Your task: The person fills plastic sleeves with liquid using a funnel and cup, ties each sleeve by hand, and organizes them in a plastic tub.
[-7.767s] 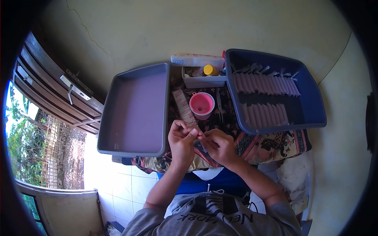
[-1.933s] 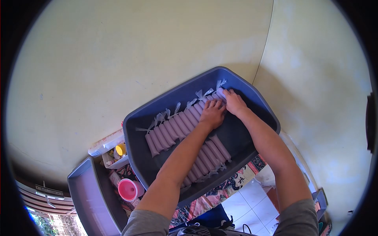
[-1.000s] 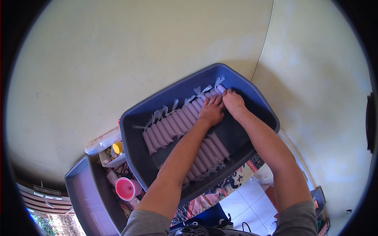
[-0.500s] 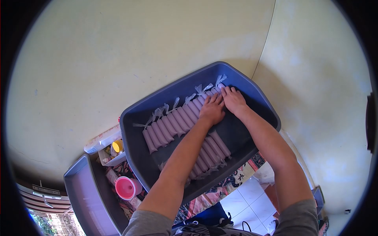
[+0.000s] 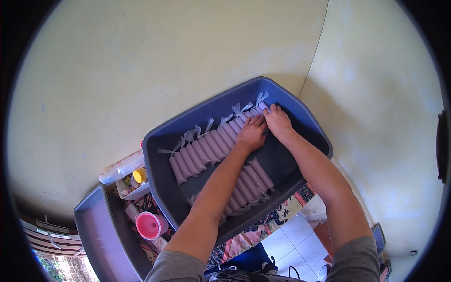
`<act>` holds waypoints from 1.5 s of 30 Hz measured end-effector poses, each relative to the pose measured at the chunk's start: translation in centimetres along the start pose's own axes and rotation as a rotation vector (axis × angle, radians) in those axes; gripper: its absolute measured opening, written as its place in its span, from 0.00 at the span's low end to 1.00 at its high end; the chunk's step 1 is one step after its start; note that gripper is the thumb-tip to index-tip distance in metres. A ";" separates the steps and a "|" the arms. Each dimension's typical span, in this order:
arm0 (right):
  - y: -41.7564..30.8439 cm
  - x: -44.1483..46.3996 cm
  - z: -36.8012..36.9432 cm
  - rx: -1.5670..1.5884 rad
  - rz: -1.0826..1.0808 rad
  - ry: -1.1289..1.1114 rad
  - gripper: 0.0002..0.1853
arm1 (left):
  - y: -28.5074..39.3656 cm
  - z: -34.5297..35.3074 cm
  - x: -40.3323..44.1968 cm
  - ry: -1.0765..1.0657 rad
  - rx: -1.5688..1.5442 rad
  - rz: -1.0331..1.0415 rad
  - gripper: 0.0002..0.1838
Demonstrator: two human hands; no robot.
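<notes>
A deep grey plastic tub (image 5: 157, 188) holds two rows of slim, knotted plastic bags filled with pale purple liquid. My left hand (image 5: 252, 134) lies over the right part of the upper row (image 5: 206, 148), its fingers spread across the bags. At that row's far right end, my right hand (image 5: 278, 121) curls its fingers on the last filled plastic bag (image 5: 263, 107); the lower part of this bag is hidden by the hands. The lower row (image 5: 249, 185) runs along the near side, partly covered by my left forearm. Clear twisted bag tops point toward the far wall.
Left of the tub stand a pink plastic jug (image 5: 149, 225), a second grey tub (image 5: 96, 207) with pale purple liquid, and a white box (image 5: 138, 191) with a yellow-capped item. Patterned cloth (image 5: 244, 237) lies under the big tub. Walls (image 5: 188, 56) rise close behind and right.
Both hands stay at the right end of the upper row, with the right fingers slightly shifted on the last bag. The whole view has moved a little.
</notes>
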State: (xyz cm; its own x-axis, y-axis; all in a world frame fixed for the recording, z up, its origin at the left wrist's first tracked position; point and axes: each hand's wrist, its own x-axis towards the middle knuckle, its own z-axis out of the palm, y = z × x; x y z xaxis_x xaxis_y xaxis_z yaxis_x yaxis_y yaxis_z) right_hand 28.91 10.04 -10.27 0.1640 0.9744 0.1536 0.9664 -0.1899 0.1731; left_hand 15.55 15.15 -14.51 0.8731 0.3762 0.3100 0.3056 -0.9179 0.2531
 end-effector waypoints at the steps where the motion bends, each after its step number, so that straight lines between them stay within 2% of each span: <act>1: 0.0 0.0 0.2 -0.013 -0.006 0.063 0.14 | 0.1 -0.1 0.0 -0.004 -0.002 -0.015 0.30; 9: 0.0 -0.1 0.6 0.023 0.028 0.034 0.16 | 0.6 0.2 0.0 -0.033 0.103 -0.062 0.30; 11: 0.1 -0.2 0.7 0.015 0.031 0.049 0.16 | 0.8 -0.1 0.1 -0.105 0.107 -0.083 0.31; 20: -0.1 -0.2 0.6 -0.050 0.003 0.078 0.17 | 0.5 0.2 0.1 -0.057 0.121 -0.064 0.32; 29: -0.5 0.1 0.0 0.163 0.065 0.094 0.20 | -0.6 1.4 0.4 -0.013 0.050 -0.037 0.32; 30: -0.2 0.3 0.5 0.179 0.084 0.148 0.20 | -0.4 0.9 0.5 -0.015 0.050 -0.036 0.32; 33: 0.3 0.4 1.0 0.155 0.094 0.193 0.18 | -0.8 -0.5 0.5 -0.034 -0.063 -0.023 0.30; 35: 0.1 0.1 0.4 0.122 0.084 0.190 0.16 | -1.8 -1.0 0.2 0.071 -0.331 0.021 0.26; 39: -0.3 -0.1 -0.1 0.112 0.095 0.208 0.16 | -1.7 -4.7 -2.5 0.163 -0.125 0.012 0.21; 41: -0.3 0.4 -0.7 0.111 0.108 0.253 0.16 | -1.3 -6.6 -3.9 -0.014 -0.003 0.030 0.18; 42: -0.2 0.5 -1.1 0.153 0.128 0.263 0.16 | -1.3 -7.4 -4.6 -0.014 0.007 0.025 0.18; 44: 0.1 0.6 -1.9 0.281 0.147 0.295 0.17 | -0.9 -8.6 -6.3 -0.256 0.047 -0.060 0.17; 45: 0.5 0.7 -1.9 0.286 0.135 0.295 0.17 | -0.8 -9.0 -6.9 -0.253 0.050 -0.072 0.17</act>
State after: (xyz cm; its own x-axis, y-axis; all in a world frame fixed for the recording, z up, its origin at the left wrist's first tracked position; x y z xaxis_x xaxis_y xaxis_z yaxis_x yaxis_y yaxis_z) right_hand 29.12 10.39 -8.23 0.2695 0.8589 0.4354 0.9629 -0.2323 -0.1376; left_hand 5.91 14.41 -8.59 0.9137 0.4030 0.0518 0.3834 -0.8973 0.2189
